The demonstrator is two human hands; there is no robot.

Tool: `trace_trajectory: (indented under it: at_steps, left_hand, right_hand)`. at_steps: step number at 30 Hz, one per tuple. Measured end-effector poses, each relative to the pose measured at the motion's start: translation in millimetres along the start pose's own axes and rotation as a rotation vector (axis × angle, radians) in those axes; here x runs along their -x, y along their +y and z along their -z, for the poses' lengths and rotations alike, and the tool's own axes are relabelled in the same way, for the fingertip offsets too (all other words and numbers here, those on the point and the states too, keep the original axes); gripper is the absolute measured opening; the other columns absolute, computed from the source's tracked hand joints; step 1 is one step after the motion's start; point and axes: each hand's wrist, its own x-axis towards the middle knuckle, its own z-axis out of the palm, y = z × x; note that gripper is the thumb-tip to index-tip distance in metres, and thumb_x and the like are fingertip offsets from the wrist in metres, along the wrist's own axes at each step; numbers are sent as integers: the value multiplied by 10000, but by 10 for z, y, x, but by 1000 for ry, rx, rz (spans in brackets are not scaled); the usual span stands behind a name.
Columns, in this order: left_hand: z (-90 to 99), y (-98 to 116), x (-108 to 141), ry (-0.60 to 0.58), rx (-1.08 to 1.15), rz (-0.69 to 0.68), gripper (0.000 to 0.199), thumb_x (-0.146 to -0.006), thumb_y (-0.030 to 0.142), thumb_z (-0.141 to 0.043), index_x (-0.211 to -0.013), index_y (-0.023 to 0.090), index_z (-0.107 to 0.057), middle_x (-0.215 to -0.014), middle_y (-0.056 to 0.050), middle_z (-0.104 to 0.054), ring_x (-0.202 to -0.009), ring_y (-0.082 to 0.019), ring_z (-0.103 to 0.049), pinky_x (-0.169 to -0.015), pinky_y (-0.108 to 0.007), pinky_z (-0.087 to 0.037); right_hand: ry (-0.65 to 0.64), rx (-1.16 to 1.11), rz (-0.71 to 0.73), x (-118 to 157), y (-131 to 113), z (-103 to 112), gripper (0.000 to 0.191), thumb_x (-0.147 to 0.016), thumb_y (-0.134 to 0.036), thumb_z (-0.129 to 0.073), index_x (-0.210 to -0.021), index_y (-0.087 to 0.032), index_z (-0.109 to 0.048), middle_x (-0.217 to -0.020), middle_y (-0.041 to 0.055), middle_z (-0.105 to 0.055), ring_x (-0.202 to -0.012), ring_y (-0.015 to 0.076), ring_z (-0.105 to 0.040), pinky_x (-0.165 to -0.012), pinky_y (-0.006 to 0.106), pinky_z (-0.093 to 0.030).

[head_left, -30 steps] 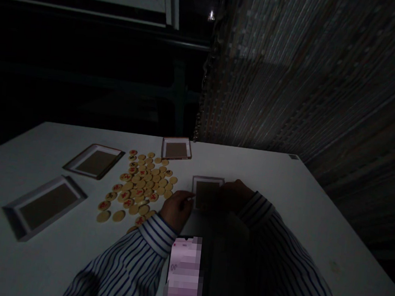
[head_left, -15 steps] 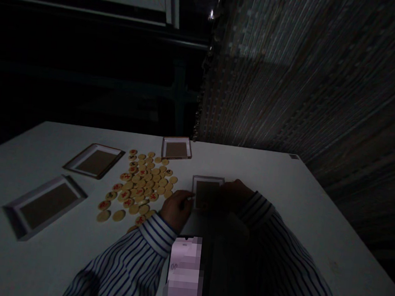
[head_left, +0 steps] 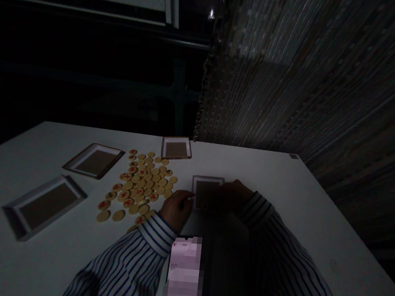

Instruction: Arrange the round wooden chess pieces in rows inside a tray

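Two bare hands in striped sleeves meet the sides of a small open box point(head_left: 209, 179) with a brown bottom, near the middle of the white table. My left hand point(head_left: 177, 207) is closed at the box's left side; whether anything is pinched in its fingers cannot be made out. At the right side, my right hand point(head_left: 233, 194) lies in deep shadow, its fingers hidden in the dark. Left of my left hand spread many round wooden pieces point(head_left: 149, 184), some with red or black characters, several of them overlapping.
A larger box part point(head_left: 77, 180) and a brown-rimmed one point(head_left: 101, 176) lie on the left of the table point(head_left: 303, 214). Another small one point(head_left: 175, 158) stands at the back. A lit phone point(head_left: 182, 263) is at the front. A bead curtain point(head_left: 260, 79) hangs behind.
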Motion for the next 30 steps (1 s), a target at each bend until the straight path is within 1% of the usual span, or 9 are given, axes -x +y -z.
trace_trajectory:
  at_steps: [3, 5, 12, 17, 21, 24, 26, 28, 30]
  left_hand:
    - [0, 4, -1, 14, -2, -13, 231, -710, 168, -462, -881, 175, -617, -857, -50, -637, -799, -154, -590, -730, -298, -487]
    - [0, 4, 2, 24, -8, -22, 229, -709, 171, -463, -879, 179, -616, -847, -47, -637, -792, -153, -592, -721, -294, -490]
    - [-2, -8, 7, 15, -20, -20, 225, -721, 190, -459, -883, 171, -615, -862, -56, -635, -801, -155, -590, -733, -296, -484]
    - [-10, -23, 13, -1, -7, -6, 230, -721, 182, -465, -900, 171, -607, -873, -54, -630, -815, -155, -584, -743, -300, -476]
    - [-11, -19, 12, -2, -7, -4, 227, -726, 189, -463, -897, 166, -611, -873, -57, -629, -813, -156, -582, -738, -298, -476]
    - [-7, -7, 12, 1, -16, -8, 228, -724, 190, -468, -899, 163, -611, -867, -60, -628, -806, -158, -582, -731, -297, -478]
    - [-1, -2, 14, 4, -18, -11, 232, -724, 189, -467, -907, 161, -608, -864, -60, -627, -796, -157, -582, -720, -295, -480]
    - [5, -4, 18, 4, -20, -14, 237, -723, 190, -468, -916, 161, -603, -861, -60, -627, -785, -156, -583, -710, -295, -483]
    - [8, -11, 24, 8, -28, -13, 244, -719, 194, -473, -926, 158, -597, -866, -61, -627, -789, -159, -584, -714, -301, -483]
  right_hand:
    - [14, -20, 41, 14, -7, 23, 434, -746, -545, -373, -939, -234, -607, -875, 90, -649, -827, 246, -596, -668, 365, -423]
    - [30, -27, 36, 12, -5, 14, 439, -742, -552, -372, -939, -236, -603, -888, 91, -647, -836, 248, -593, -673, 368, -421]
    - [13, -3, 21, -19, 3, -43, 423, -753, -537, -366, -897, -229, -618, -889, 92, -644, -846, 239, -586, -680, 356, -416]
    - [13, -17, 43, 21, -12, 33, 418, -747, -538, -371, -876, -229, -622, -868, 87, -648, -839, 246, -589, -681, 364, -417]
    - [35, -27, 41, 68, 28, 96, 330, -758, -446, -398, -867, -225, -618, -856, 75, -651, -817, 237, -598, -664, 338, -418]
    - [65, -18, 5, 76, 102, 97, 262, -747, -356, -429, -858, -204, -611, -840, 76, -653, -789, 235, -604, -635, 315, -413]
    - [103, -17, -60, 80, 150, 81, 246, -747, -306, -430, -891, -200, -600, -854, 80, -650, -787, 221, -602, -627, 294, -405]
    - [140, -40, -137, 95, 181, 50, 265, -774, -304, -399, -933, -204, -585, -859, 81, -647, -780, 208, -599, -617, 281, -398]
    - [167, -81, -197, 127, 195, -11, 289, -787, -339, -388, -983, -217, -562, -858, 75, -646, -767, 202, -599, -600, 272, -395]
